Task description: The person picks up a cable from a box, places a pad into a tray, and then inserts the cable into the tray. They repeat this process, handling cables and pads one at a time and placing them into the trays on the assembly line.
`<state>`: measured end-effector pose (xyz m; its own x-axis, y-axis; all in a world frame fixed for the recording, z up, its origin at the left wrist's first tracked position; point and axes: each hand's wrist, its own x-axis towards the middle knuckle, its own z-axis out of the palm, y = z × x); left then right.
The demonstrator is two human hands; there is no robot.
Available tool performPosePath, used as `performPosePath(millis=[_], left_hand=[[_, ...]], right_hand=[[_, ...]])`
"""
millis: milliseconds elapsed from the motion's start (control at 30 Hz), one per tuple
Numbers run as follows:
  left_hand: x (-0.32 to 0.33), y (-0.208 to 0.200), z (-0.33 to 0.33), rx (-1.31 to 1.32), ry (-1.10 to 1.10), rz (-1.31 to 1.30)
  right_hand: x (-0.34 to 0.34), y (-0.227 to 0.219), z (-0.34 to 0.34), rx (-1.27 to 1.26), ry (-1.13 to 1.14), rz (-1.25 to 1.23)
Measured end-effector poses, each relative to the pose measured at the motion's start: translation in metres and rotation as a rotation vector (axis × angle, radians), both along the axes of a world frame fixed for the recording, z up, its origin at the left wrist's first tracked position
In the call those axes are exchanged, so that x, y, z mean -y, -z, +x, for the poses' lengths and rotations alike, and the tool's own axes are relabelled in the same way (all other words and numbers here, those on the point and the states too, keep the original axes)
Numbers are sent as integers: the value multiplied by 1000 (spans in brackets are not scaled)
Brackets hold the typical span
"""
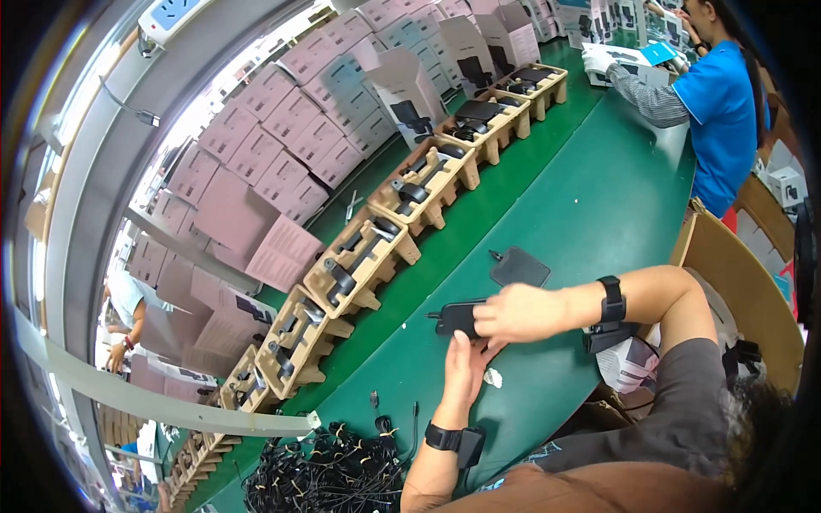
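On the green table lies a small flat black pouch (pixel 455 319) with a short cord end sticking out at its left. My right hand (pixel 523 313) reaches over from the right, its bent fingers gripping the pouch's right end. Just below, my left hand (pixel 466 369) has its thumb against the pouch's lower edge. Its fingers bend in under the right hand, so their tips are partly hidden. A second dark grey pouch (pixel 520 268) rests flat just beyond my hands. Beside my left fingers sits a crumpled white scrap (pixel 493 377).
A tangled heap of black cables (pixel 325 470) lies at the near left. Moulded trays (pixel 363 256) with black parts run in a row along the green strip. Behind stand stacked white boxes (pixel 286 120). A co-worker in blue (pixel 723 111) works far right; a cardboard box (pixel 727 256) stands right.
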<state>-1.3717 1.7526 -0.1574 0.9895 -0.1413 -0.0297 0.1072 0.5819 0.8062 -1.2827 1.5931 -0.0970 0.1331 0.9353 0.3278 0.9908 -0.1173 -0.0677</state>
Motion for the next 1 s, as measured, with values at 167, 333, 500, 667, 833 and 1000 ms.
performPosePath(millis=[167, 333, 500, 667, 833, 1000], left_hand=[[-23, 20, 1, -121, -214, 61], [-22, 18, -2, -72, -216, 130], [-31, 18, -4, -92, -273, 192], [-40, 26, -6, -50, -385, 471], [-41, -21, -13, 489, -763, 1487], [-63, 2, -11, 531, -716, 1287]], right_hand=[[-17, 6, 12, -155, 187, 187], [-24, 9, 28, -370, 411, -22], [-29, -11, 28, -664, 502, -132], [-26, -14, 39, -453, 445, 236], [-33, -24, 35, -1078, 246, 142], [-45, -24, 24, -1263, 168, -140]])
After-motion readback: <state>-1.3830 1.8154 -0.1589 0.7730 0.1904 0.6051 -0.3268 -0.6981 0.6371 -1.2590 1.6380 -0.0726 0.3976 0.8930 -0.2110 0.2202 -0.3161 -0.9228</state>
